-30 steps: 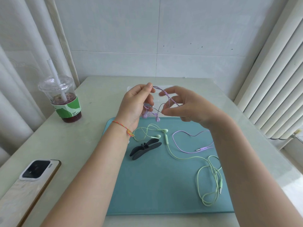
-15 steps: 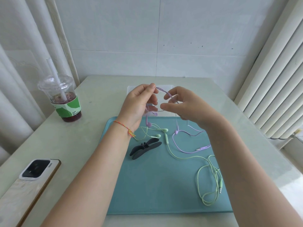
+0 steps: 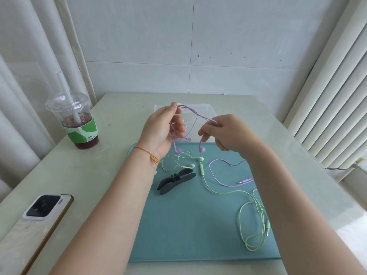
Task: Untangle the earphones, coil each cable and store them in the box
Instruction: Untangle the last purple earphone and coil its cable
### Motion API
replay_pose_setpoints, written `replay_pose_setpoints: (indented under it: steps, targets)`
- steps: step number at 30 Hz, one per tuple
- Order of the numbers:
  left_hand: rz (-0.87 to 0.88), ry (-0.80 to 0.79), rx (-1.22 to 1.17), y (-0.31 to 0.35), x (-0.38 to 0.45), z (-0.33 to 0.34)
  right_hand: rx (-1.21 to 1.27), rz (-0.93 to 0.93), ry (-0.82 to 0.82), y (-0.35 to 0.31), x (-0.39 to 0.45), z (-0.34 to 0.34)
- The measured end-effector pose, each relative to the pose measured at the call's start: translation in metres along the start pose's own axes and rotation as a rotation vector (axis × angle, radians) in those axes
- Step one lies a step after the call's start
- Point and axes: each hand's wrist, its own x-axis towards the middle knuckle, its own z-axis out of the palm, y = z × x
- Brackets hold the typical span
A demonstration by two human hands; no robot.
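The soft teal rectangular mat (image 3: 190, 231) lies in the middle of the pale glossy stone table (image 3: 83, 175), and its near part is bare between the two forearms. Bare stone shows on the left of the mat, up to the white phone with a dark camera block (image 3: 37, 221) at the near-left edge, and a narrower strip shows on the right side.

Both hands are raised above the far edge of the mat. The left hand (image 3: 160, 130) pinches the thin purple earphone cable (image 3: 190, 112) between thumb and fingertips, and the right hand (image 3: 224, 132) has curled fingers that grip the same cable; it hangs in an arc between them. Two purple earbuds hang just above the mat, and the cable's tail with the plug rests on the mat.

The light green earphones (image 3: 248, 215) lie loose on the mat, with loops near the right edge. A dark grey rubbery cable clip (image 3: 176, 181) lies beside them. The clear plastic box (image 3: 206, 110) stands behind the hands. A clear plastic cup with dark drink and a white straw (image 3: 77, 120) stands far left.
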Motion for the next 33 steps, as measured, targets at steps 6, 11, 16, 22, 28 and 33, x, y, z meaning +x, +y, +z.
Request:
replay_pose_setpoints:
  steps: [6,11,16,22,28,33]
  targets:
    - [-0.127,0.018,0.062,-0.006,0.0,0.001,0.453,-0.091,-0.046,-0.005,-0.003,-0.002]
    - [-0.151,-0.068,0.114,-0.01,-0.001,0.004,0.625,-0.141,-0.153,-0.007,-0.005,-0.003]
    - [-0.173,-0.237,0.092,-0.007,-0.007,0.007,0.719,-0.118,-0.329,-0.006,-0.006,0.004]
    - [-0.053,-0.142,0.166,-0.006,-0.001,-0.001,0.383,-0.076,-0.322,-0.006,-0.007,-0.002]
    - [0.083,-0.053,0.175,0.003,-0.001,-0.003,0.333,-0.084,-0.219,-0.009,-0.012,-0.017]
    - [0.142,-0.025,0.286,0.008,-0.004,-0.007,0.294,-0.112,-0.108,-0.009,-0.011,-0.028]
